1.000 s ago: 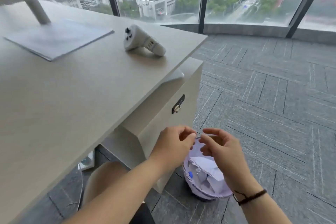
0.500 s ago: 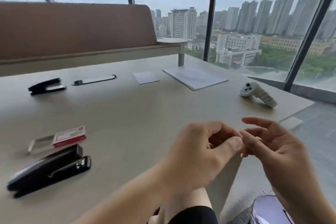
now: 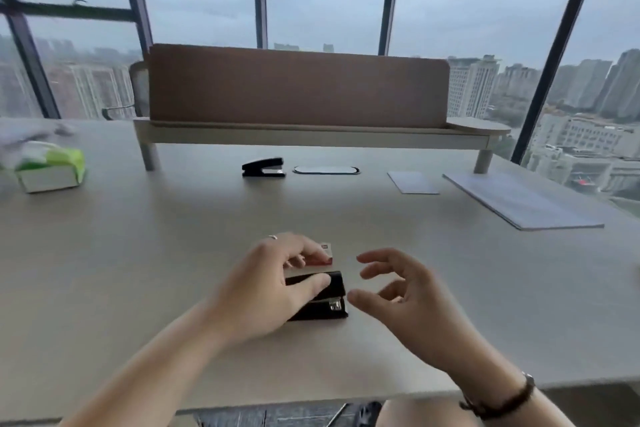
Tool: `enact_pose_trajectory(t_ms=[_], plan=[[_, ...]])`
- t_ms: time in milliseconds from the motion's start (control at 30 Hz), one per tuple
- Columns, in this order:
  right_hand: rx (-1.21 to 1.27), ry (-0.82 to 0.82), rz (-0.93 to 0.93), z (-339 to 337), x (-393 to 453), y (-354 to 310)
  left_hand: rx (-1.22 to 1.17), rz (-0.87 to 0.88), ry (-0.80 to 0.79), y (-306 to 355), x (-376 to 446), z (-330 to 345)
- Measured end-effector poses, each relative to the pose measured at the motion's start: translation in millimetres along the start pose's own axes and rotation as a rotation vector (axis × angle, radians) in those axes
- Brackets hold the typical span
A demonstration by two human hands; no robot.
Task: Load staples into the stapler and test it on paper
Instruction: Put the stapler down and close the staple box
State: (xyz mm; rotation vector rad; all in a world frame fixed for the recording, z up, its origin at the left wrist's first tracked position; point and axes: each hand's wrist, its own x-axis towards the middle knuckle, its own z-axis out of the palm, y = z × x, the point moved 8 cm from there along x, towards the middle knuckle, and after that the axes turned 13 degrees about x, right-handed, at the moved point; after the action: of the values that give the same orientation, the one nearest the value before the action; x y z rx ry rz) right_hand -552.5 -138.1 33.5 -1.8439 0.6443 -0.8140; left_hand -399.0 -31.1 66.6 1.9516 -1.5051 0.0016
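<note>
My view has swung back from the desk's corner to face it squarely, and my hands have dropped onto the work. The pale desk (image 3: 138, 253) carries a second stapler (image 3: 264, 167) and a paper sheet (image 3: 412, 182) far back. My left hand (image 3: 266, 291) grips the black stapler (image 3: 322, 298) near the front edge, thumb across its top. My right hand (image 3: 405, 302) hovers just beside it, fingers loosely spread, holding nothing. The red staple box (image 3: 325, 255) lies just behind the stapler.

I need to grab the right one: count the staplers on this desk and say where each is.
2. One stapler lies near the desk's front edge under the left hand. A second stapler sits far back, under the raised shelf. More may be hidden outside the view.
</note>
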Motion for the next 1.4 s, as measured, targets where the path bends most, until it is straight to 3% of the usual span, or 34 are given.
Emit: enact_pose_trajectory(t_ms=[333, 867, 1067, 1167, 1400], plan=[[-0.136, -0.123, 0.054, 41.8, 22.0, 4.9, 0.126, -0.053, -0.082, -43.4, -16.0, -4.7], [-0.064, -0.272, 0.058, 52.7, 42.9, 6.7, 0.137, 0.018, -0.217, -59.8, -1.0, 16.2], [-0.062, -0.254, -0.012, 50.9, 72.9, -0.1, 0.135, -0.007, -0.145, -77.6, 20.9, -11.7], [-0.178, -0.245, -0.053, 51.6, 96.2, 6.4, 0.079, -0.052, -0.092, -88.0, 43.1, -33.0], [-0.517, -0.552, -0.127, 104.8, 131.4, 21.2, 0.046, -0.170, 0.097, -148.0, 126.1, -59.8]])
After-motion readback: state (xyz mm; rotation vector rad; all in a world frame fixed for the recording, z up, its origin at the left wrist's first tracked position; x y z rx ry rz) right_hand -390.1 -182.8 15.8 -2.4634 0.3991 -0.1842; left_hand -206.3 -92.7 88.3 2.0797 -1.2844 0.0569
